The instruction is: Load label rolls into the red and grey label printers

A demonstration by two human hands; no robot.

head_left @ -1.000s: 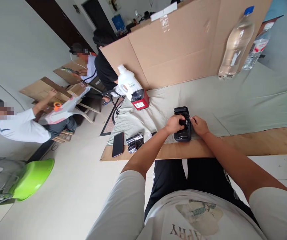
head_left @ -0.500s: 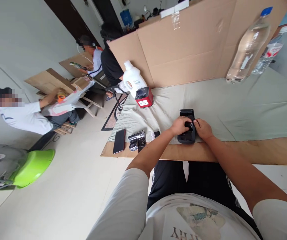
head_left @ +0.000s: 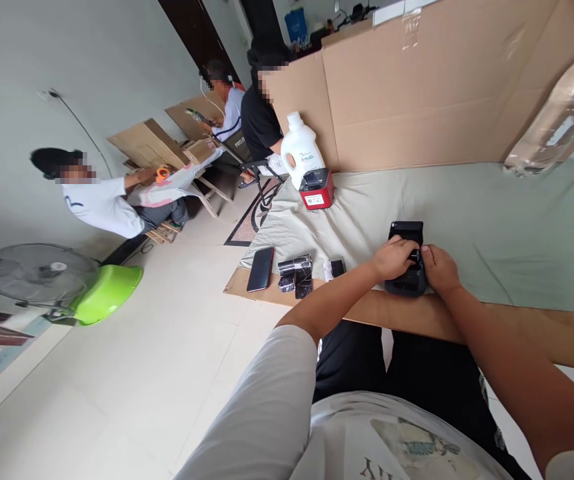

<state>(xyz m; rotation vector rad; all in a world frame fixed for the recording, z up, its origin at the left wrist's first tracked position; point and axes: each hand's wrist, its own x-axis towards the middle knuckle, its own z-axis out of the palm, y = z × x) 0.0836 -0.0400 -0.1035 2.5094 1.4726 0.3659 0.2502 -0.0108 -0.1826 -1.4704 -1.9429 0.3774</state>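
Clear bottle (head_left: 561,123) cut off right

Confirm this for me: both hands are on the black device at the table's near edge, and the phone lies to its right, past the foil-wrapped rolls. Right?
Not quite. In the head view the phone lies to the left of the black device, past the foil-wrapped rolls. The rest holds: the left hand and right hand are both on the device at the table's near edge.

Black device (head_left: 407,235) on a pale green cloth (head_left: 491,220). Beside the cloth's far left corner: white jug (head_left: 301,152), red box (head_left: 317,190) with black top. Left of the cloth: black phone (head_left: 260,269). Behind it: plain brown cardboard (head_left: 417,93).
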